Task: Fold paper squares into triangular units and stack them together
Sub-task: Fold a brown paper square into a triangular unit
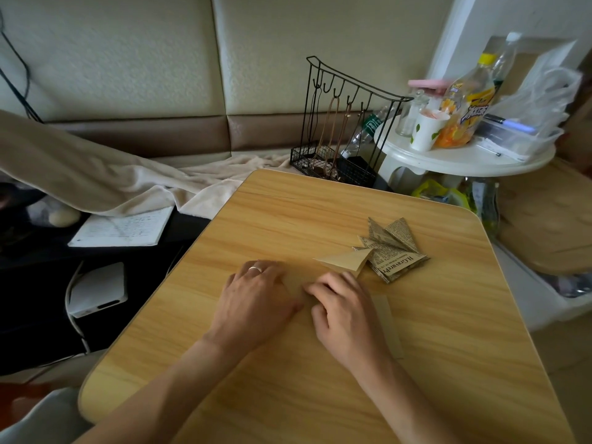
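Paper (341, 261) in plain tan lies on the wooden counter (448, 331) under both hands, one triangular flap of it sticking out past the fingertips toward the far side. A paler strip of the same sheet shows just right of the right hand (344, 310), running toward the near edge. The left hand (256, 299), a ring on one finger, lies palm down on the sheet with its fingers flat and slightly spread, so that grip is spread and pressing, not pinching. The right hand sits just beside it, knuckles up, fingers curled down onto the paper at the fold; whether that grip pinches the sheet or only presses it, I cannot tell. The two hands nearly touch at the thumbs.

Just beyond the flap and to its right rests a stack (394, 248) of folded triangular units in newsprint-patterned paper, their points fanned out toward the far right. The flap's tip overlaps the stack's near left edge.

Off the counter's far edge stands a black wire rack (349, 123) with hooks. To its right, a round white side table (464, 155) carries a paper cup (426, 129), an orange drink bottle (464, 110) and a clear plastic bag (531, 104). On the left lie a beige blanket (96, 174), an open notebook (121, 227) and a white box (99, 288).
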The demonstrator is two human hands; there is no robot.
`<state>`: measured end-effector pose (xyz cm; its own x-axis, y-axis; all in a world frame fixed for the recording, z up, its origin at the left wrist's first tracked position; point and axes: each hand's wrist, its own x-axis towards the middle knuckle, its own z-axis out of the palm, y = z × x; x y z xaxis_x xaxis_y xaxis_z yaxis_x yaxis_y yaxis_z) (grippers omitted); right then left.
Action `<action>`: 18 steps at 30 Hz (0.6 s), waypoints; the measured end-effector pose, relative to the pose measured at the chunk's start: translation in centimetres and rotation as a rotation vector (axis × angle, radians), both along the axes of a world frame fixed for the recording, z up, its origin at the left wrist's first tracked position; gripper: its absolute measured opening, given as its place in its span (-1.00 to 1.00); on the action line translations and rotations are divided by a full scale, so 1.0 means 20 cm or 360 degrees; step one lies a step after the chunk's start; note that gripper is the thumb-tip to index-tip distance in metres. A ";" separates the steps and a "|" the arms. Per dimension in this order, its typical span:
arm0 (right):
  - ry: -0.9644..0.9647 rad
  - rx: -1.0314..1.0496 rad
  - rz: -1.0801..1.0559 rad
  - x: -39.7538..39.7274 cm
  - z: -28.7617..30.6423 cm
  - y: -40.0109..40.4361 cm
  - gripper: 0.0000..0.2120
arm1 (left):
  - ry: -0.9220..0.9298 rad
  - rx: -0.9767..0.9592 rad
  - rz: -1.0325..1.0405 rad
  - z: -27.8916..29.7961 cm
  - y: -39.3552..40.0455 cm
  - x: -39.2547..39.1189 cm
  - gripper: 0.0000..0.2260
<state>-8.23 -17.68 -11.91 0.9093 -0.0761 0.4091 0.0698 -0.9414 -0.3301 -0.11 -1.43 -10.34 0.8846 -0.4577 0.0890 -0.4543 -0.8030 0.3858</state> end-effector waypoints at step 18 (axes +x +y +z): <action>-0.0263 0.0215 -0.0127 0.01 0.01 -0.01 -0.92 | 0.0431 -0.0544 -0.0139 0.09 0.00 0.04 -0.73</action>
<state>-8.02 -17.92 -11.80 0.8196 -0.2090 0.5335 0.0607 -0.8941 -0.4436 0.65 -1.49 -8.48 0.8562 -0.5163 0.0187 -0.3609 -0.5717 0.7368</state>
